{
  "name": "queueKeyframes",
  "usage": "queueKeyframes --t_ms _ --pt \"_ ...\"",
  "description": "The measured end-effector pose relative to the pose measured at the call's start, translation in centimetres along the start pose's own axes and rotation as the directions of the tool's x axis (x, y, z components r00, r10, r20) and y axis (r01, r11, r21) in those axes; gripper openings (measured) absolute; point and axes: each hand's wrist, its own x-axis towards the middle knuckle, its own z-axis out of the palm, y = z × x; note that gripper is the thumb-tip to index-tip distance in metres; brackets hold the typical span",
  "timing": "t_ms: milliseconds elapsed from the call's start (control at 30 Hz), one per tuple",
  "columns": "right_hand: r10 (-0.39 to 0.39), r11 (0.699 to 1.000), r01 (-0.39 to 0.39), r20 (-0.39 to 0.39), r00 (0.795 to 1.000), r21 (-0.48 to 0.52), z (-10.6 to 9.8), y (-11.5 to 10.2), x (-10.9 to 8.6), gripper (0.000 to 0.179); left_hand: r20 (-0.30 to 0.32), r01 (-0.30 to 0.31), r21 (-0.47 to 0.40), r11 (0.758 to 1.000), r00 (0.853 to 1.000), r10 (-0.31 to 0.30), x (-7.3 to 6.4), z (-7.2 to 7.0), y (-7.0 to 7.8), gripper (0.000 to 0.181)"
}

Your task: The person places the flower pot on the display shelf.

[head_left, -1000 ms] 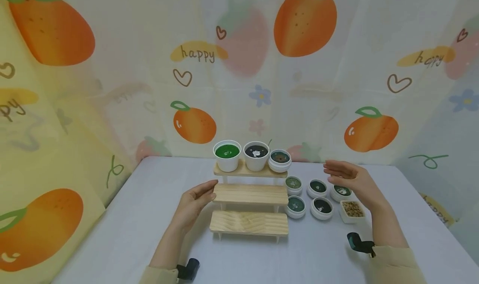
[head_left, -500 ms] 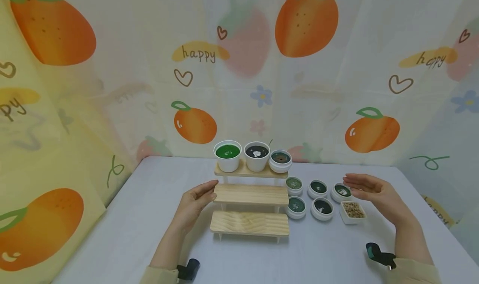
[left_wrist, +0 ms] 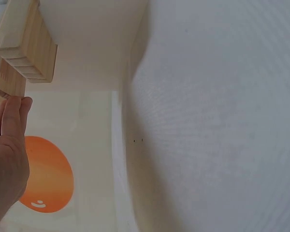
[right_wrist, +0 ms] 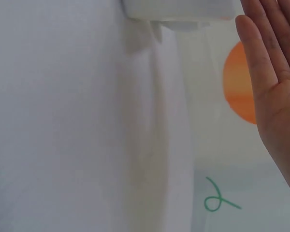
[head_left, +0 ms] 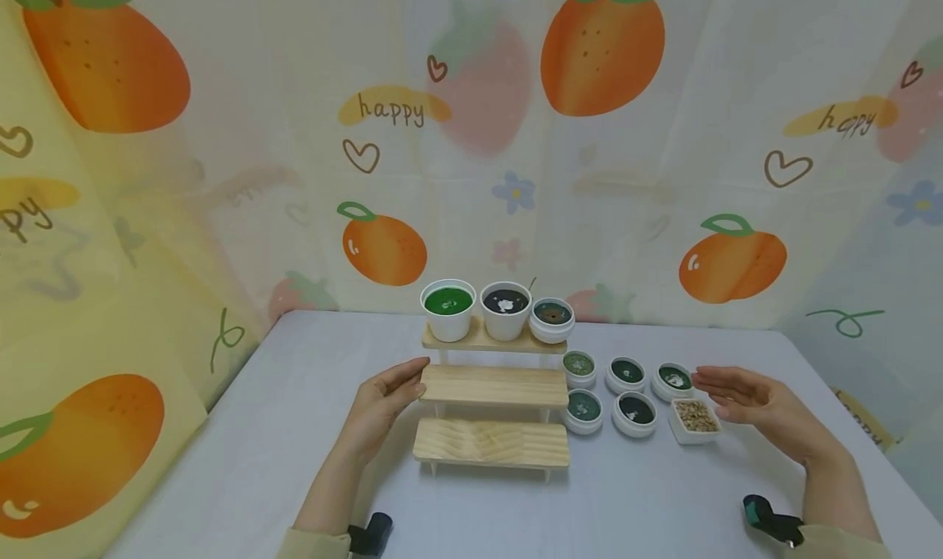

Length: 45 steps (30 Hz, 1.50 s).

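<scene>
In the head view, my left hand [head_left: 379, 403] rests at the left end of the middle wooden shelf [head_left: 494, 385], fingers fairly straight. The left wrist view shows its fingertips [left_wrist: 12, 104] at the wood's edge. Behind that shelf stands a higher wooden shelf [head_left: 475, 342], carrying a white cup with bright green contents [head_left: 448, 313], a white cup with dark contents [head_left: 505, 317] and a smaller round white cup [head_left: 552, 323]. A low wooden shelf [head_left: 491, 443] is in front. My right hand [head_left: 773, 412], straight-fingered and holding nothing, hovers right of a square white dish of tan bits [head_left: 695, 421].
Several small round white pots with green or dark contents, such as the front dark one [head_left: 634, 414], stand right of the shelves. A white cloth [head_left: 626, 502] covers the table. Behind it hangs a fruit-printed curtain [head_left: 611, 174].
My right hand has moved right and towards me, away from above the round pots to beside the square dish. The left hand stays at the shelf end; the shelves and pots look unmoved.
</scene>
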Motion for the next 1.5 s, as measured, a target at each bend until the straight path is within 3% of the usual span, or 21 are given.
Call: queueKeyframes --t_ms 200,667,933,1167,1500 --pt "0.007 0.999 -0.007 0.006 1.0 0.044 -0.1 1.2 -0.4 0.05 -0.014 0.005 0.002 1.0 1.0 -0.005 0.0 0.1 0.0 0.049" --pt "0.144 0.99 -0.144 -0.001 0.99 0.01 -0.3 2.4 -0.7 0.056 -0.003 0.008 -0.005 1.0 1.0 -0.008 0.0 0.1 0.2 0.05" --pt "0.108 0.993 -0.11 0.051 0.993 0.033 -0.3 3.2 -0.8 0.059 -0.005 0.01 -0.007 1.0 1.0 -0.01 0.0 0.1 0.2 0.05" --pt "0.186 0.983 -0.186 0.047 0.981 -0.01 -0.3 3.3 -0.7 0.063 -0.003 0.014 -0.007 1.0 1.0 -0.014 0.0 0.0 0.1 0.05" --pt "0.216 0.976 -0.215 0.053 0.975 -0.021 -0.3 3.2 -0.5 0.063 -0.007 0.013 -0.004 1.0 1.0 -0.013 0.0 0.1 0.1 0.05"
